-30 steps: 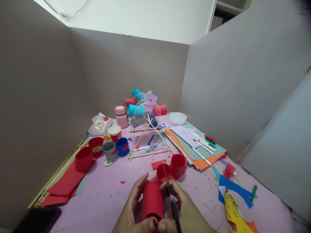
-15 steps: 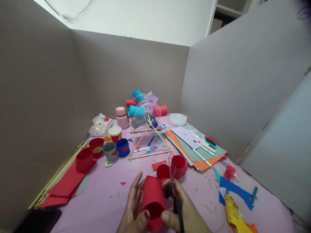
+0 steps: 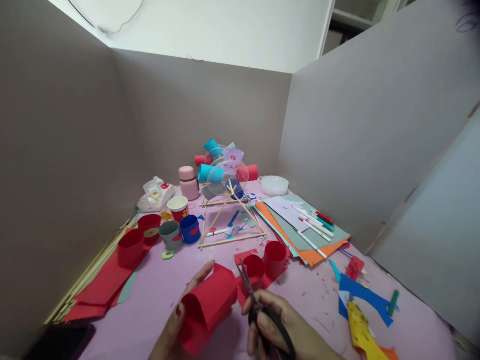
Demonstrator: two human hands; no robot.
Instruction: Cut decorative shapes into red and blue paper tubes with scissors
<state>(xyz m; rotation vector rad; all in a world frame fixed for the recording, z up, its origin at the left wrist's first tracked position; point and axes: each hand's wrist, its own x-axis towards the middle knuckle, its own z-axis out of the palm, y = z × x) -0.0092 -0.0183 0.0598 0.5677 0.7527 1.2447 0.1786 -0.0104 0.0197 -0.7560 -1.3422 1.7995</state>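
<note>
A red paper tube (image 3: pixel 212 305) lies tilted in my left hand (image 3: pixel 174 322), its thumb on the near rim and its fingers round the far side. My right hand (image 3: pixel 277 322) grips black-handled scissors (image 3: pixel 250 290) by the loops. Their blades are slightly parted and point up and away, just right of the tube, not touching it as far as I can see. Beyond the blades stand two short red paper cups, one nearer (image 3: pixel 254 270) and one to its right (image 3: pixel 275 257), on red paper pieces.
A bamboo-stick frame (image 3: pixel 232 241) carries a wheel with paper cups at the back. Paper cups, one grey (image 3: pixel 171 235) and one blue (image 3: pixel 190 229), stand left. Stacked coloured paper (image 3: pixel 307 252) with markers lies right, near a yellow glue gun (image 3: pixel 360 325). A dark phone (image 3: pixel 60 341) lies front left.
The red tube has moved left and tipped sideways in my left hand. My right hand has let go of the tube, and the scissors now point up and left with the loops gripped.
</note>
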